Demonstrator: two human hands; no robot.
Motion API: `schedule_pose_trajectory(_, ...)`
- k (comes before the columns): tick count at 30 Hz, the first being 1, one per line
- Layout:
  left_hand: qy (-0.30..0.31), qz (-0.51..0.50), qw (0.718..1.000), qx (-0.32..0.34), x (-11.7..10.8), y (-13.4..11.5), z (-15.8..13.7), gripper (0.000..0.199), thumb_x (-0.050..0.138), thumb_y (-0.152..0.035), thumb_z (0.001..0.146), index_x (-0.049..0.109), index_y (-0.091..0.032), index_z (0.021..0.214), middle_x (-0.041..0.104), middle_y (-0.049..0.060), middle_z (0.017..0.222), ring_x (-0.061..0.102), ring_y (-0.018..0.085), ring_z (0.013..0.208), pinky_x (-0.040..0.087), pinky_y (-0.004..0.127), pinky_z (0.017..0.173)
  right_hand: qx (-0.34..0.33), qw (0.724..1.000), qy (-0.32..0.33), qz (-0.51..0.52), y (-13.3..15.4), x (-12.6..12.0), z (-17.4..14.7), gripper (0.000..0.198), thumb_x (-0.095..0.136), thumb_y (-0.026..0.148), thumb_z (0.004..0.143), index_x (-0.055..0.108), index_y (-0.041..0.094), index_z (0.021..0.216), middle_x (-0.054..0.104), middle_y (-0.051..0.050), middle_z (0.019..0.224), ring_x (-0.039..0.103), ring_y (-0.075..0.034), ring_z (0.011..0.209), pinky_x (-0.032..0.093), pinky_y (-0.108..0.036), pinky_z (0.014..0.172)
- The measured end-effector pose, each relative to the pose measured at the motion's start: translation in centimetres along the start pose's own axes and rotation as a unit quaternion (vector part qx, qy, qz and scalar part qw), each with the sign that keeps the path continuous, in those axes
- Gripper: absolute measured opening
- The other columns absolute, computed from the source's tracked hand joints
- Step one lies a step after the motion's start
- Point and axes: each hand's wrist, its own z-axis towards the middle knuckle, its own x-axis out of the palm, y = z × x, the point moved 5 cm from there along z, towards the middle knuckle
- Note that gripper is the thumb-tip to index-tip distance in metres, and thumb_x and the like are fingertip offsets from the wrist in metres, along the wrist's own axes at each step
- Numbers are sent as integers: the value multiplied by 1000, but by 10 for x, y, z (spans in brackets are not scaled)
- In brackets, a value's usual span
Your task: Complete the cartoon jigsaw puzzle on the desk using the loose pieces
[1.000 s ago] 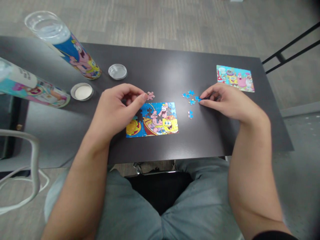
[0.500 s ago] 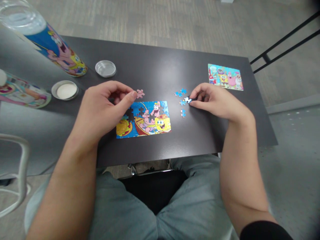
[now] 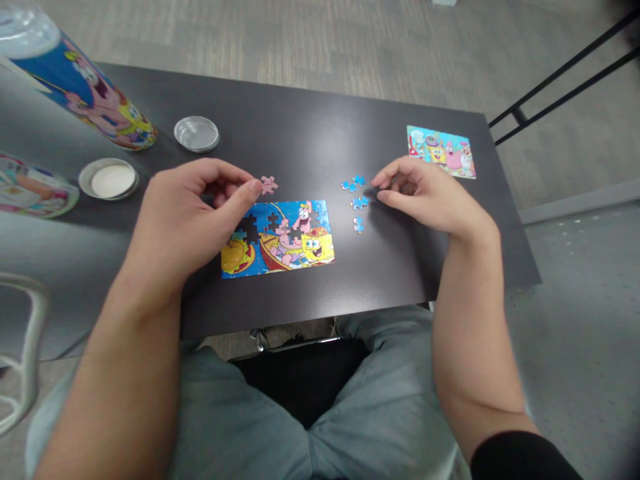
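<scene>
My left hand (image 3: pixel 200 213) hovers over the upper left of a partly assembled jigsaw puzzle (image 3: pixel 280 250), covering that corner. Its thumb and index finger are pinched together, with a pink puzzle piece (image 3: pixel 269 185) sticking out from the fingertips. The puzzle shows cartoon figures in a boat and a burger, with dark gaps in its upper half. To the right lie several loose blue pieces (image 3: pixel 359 203). Beside them is my right hand (image 3: pixel 417 193), thumb and index finger slightly apart and nothing visible between them.
A finished-looking cartoon puzzle (image 3: pixel 440 152) lies at the far right of the dark table (image 3: pixel 310 147). Two round lids (image 3: pixel 197 134) and two printed cylindrical containers (image 3: pixel 95 93) stand at the left. A white chair frame (image 3: pixel 30 347) is beside my left arm.
My right hand has let go of the light-coloured puzzle piece beside the loose blue ones, and its fingers have parted. The left hand keeps its pinch. The whole view has shifted slightly.
</scene>
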Motion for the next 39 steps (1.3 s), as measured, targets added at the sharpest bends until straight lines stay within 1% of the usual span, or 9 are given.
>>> schedule_pose_trajectory(3, -9, -8, 1000, 11, 0, -2, 2, 31, 89, -55, 95, 102, -27, 101, 86, 3, 80, 61, 19, 63, 43, 33, 56, -24, 999, 21, 5, 1, 6, 2, 24, 103, 42, 93, 88, 33, 110, 89, -6, 118, 73, -28, 89, 62, -50, 84)
schedule_pose_trajectory(7, -12, -9, 1000, 18, -1, -3, 2, 29, 90, -53, 95, 102, -27, 101, 86, 3, 78, 61, 19, 64, 42, 33, 56, -37, 999, 28, -5, 1, 12, 4, 18, 100, 41, 94, 90, 32, 105, 89, -7, 123, 73, -26, 85, 64, -50, 84)
schedule_pose_trajectory(12, -6, -9, 1000, 13, 0, -1, 0, 23, 87, -52, 103, 99, -32, 102, 89, 3, 85, 65, 21, 67, 45, 39, 59, -10, 998, 54, 24, 4, 15, 3, 21, 101, 42, 99, 82, 32, 101, 88, -3, 103, 73, -27, 86, 64, -50, 85)
schedule_pose_trajectory(17, -3, -7, 1000, 10, 1, 0, 0, 23, 83, -50, 107, 95, -31, 104, 89, 3, 89, 77, 23, 77, 50, 41, 66, 6, 995, 61, 78, 14, 15, 0, 36, 110, 56, 98, 82, 34, 101, 86, -5, 100, 74, -28, 90, 67, -51, 84)
schedule_pose_trajectory(25, -27, -34, 998, 35, -1, 0, 1, 16, 86, -41, 106, 97, -29, 101, 86, 4, 86, 65, 20, 71, 46, 38, 64, -2, 995, 65, 75, 31, 26, 0, 38, 105, 68, 102, 88, 35, 112, 84, -4, 103, 79, -30, 94, 69, -53, 90)
schedule_pose_trajectory(28, -37, -53, 997, 40, -1, -1, 1, 14, 88, -37, 102, 98, -28, 99, 83, 4, 81, 62, 19, 68, 44, 35, 61, 5, 993, 84, 87, 40, 34, 0, 38, 105, 68, 101, 89, 35, 111, 84, -4, 101, 79, -29, 91, 69, -50, 86)
schedule_pose_trajectory(33, -35, -63, 997, 31, 1, -1, 0, 15, 89, -38, 102, 99, -27, 101, 87, 4, 84, 67, 19, 70, 44, 35, 63, -4, 988, 107, 115, 51, 42, 0, 32, 105, 59, 102, 88, 33, 110, 84, -2, 98, 76, -25, 85, 68, -46, 82)
schedule_pose_trajectory(36, -32, -55, 998, 29, 0, -1, 0, 17, 90, -42, 103, 99, -27, 100, 87, 4, 84, 68, 20, 70, 43, 36, 62, -9, 985, 124, 118, 48, 42, -1, 24, 103, 50, 104, 87, 33, 112, 85, -1, 97, 78, -25, 87, 67, -46, 85)
schedule_pose_trajectory(39, -29, -48, 998, 32, -1, 0, 1, 19, 88, -43, 102, 99, -27, 101, 85, 4, 81, 68, 19, 69, 42, 35, 61, -3, 990, 116, 83, 38, 34, -2, 27, 104, 53, 103, 87, 33, 113, 88, -3, 102, 79, -28, 91, 63, -47, 86)
